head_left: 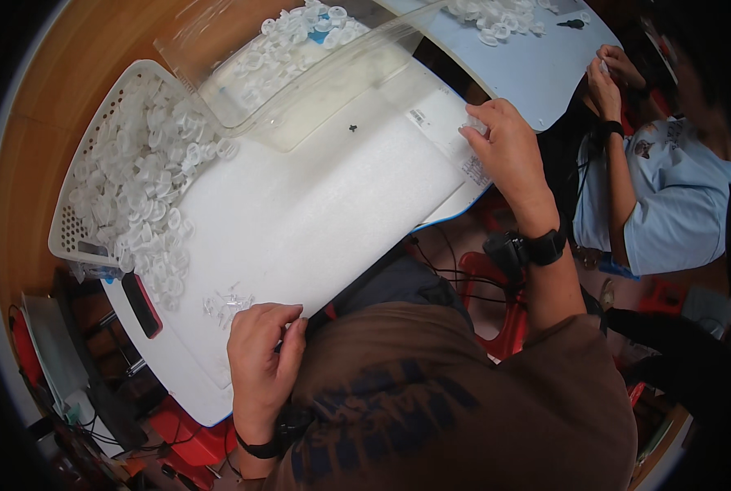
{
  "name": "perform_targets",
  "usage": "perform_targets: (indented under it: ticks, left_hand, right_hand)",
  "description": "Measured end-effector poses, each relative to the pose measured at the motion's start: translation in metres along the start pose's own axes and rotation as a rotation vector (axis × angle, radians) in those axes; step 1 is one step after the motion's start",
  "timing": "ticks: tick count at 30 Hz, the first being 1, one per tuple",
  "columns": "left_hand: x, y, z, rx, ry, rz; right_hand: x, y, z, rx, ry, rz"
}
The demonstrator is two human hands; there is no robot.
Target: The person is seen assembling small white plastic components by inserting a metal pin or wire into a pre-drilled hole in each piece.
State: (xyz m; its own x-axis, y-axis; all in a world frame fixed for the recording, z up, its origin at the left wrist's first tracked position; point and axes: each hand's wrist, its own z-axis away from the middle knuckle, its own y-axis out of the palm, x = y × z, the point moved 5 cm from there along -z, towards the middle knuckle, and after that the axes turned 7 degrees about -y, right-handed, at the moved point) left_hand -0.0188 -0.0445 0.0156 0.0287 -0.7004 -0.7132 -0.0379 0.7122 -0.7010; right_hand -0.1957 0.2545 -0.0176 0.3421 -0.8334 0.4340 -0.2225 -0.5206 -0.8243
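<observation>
My right hand [508,155] is raised over the right end of the table, thumb and fingers pinched on a small clear plastic piece [474,125]. Most of that piece is covered by the fingers. My left hand [265,356] rests at the near edge of the table with its fingers curled in; whatever they may hold is hidden. Just beyond it lies a small heap of thin clear plastic pins [228,304]. Many translucent round plastic parts [148,155] fill a white perforated basket [65,221] at the left and spill onto the white mat [324,213].
A clear plastic bin [242,131] with more round parts stands at the far side. A dark phone-like object [142,304] lies near the left edge. On the right, a co-worker [668,180] handles a small piece at a bluish table [529,74] with loose parts.
</observation>
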Motion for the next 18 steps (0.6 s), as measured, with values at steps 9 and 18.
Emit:
perform_targets:
  ticks: [9, 18]
  left_hand:
    - [0.001, 0.005, -0.003, 0.041, 0.039, -0.01]
    - [-0.003, 0.004, -0.008, 0.094, 0.091, 0.006]
  right_hand:
    - [-0.015, 0.035, -0.006, 0.098, -0.027, 0.081]
    - [-0.001, 0.029, -0.009, 0.202, -0.078, 0.129]
